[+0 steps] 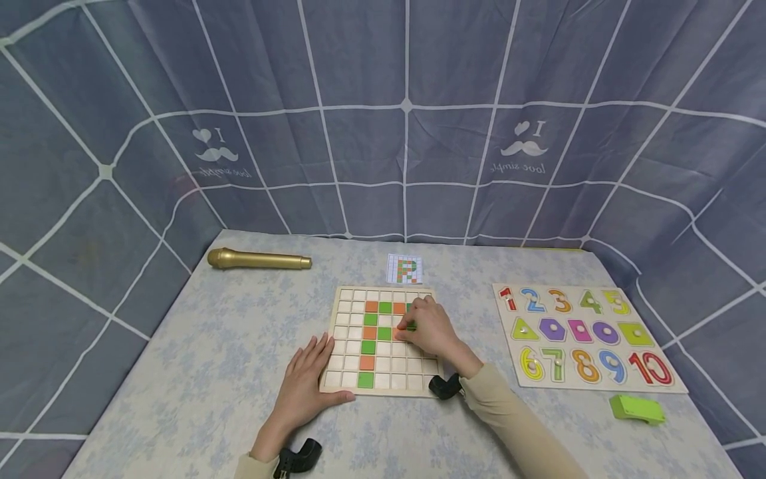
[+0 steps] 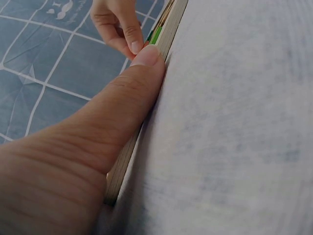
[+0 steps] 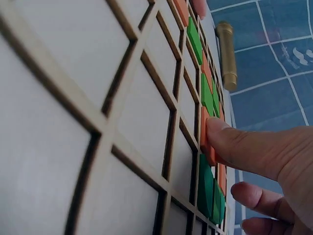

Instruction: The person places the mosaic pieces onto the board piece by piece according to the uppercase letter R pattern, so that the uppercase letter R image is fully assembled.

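Observation:
A wooden grid board [image 1: 383, 392] lies on the table with orange and green square tiles set in several of its cells. My right hand [image 1: 432, 327] is over the board's right half. Its thumb and fingers hold an orange tile [image 3: 207, 139] at a cell beside a green tile [image 1: 385, 333]; part of that tile is hidden by the thumb. My left hand [image 1: 304, 382] rests with straight fingers at the board's lower left corner, its thumb [image 2: 132, 88] along the front edge. Behind the board lies a small pattern card [image 1: 405, 269] with an orange and green figure.
At the back left lies a gold microphone [image 1: 260, 259]. A puzzle board of numbers and shapes [image 1: 505, 342] sits on the right, with a light green block [image 1: 637, 409] in front of it. Checked cloth [image 1: 371, 146] hangs around the table's back and sides.

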`<move>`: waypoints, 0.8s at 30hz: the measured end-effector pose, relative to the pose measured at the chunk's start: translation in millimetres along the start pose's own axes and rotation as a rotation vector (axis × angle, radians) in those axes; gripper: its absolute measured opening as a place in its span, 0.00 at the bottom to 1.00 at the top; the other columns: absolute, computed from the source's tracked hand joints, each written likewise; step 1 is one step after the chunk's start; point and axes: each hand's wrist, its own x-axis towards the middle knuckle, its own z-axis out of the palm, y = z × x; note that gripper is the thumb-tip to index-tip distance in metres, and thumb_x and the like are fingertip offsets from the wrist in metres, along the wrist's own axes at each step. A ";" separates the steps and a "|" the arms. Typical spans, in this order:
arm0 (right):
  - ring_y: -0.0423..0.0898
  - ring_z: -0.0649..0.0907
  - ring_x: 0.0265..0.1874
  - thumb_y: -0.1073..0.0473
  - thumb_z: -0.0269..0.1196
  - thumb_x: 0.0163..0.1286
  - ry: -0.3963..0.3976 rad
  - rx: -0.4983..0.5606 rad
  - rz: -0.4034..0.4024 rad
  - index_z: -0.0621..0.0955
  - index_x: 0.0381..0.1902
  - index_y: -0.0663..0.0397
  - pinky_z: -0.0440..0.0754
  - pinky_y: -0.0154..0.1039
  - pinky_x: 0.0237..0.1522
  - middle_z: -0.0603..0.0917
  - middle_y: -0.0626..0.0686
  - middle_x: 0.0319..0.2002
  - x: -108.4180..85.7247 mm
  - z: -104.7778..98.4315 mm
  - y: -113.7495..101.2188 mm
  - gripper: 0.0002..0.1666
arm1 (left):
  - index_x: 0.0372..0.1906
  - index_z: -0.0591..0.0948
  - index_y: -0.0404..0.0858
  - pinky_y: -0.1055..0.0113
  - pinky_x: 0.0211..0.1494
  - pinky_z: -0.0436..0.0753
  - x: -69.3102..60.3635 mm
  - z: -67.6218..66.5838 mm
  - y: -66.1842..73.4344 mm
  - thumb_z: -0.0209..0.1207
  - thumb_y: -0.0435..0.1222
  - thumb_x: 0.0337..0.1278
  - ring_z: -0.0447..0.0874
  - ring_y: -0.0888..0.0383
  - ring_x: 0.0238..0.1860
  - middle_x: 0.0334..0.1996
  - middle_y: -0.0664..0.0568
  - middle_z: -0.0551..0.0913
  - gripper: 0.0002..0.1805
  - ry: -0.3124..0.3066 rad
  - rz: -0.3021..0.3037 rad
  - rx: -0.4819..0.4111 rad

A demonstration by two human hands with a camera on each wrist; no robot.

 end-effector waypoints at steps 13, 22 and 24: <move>0.43 0.65 0.28 0.53 0.72 0.57 -0.058 -0.023 -0.039 0.89 0.33 0.45 0.63 0.36 0.29 0.74 0.44 0.29 -3.9 -4.9 2.4 0.07 | 0.73 0.59 0.35 0.45 0.70 0.46 0.0 0.8 -0.4 0.66 0.66 0.35 0.46 0.43 0.72 0.72 0.44 0.56 0.61 -0.005 -0.005 0.010; 0.42 0.69 0.29 0.55 0.70 0.59 -0.006 0.079 -0.065 0.88 0.38 0.49 0.66 0.38 0.32 0.80 0.46 0.33 -14.4 -7.8 9.8 0.09 | 0.73 0.58 0.36 0.45 0.70 0.45 0.4 1.9 -1.4 0.66 0.66 0.35 0.46 0.43 0.72 0.72 0.44 0.55 0.61 -0.003 -0.002 0.004; 0.41 0.70 0.29 0.56 0.70 0.59 0.036 0.112 -0.053 0.88 0.38 0.50 0.67 0.38 0.32 0.81 0.45 0.32 -19.3 -10.4 12.9 0.09 | 0.73 0.58 0.36 0.45 0.70 0.45 0.3 1.9 -1.5 0.66 0.66 0.35 0.46 0.43 0.72 0.72 0.44 0.55 0.61 -0.002 -0.001 0.005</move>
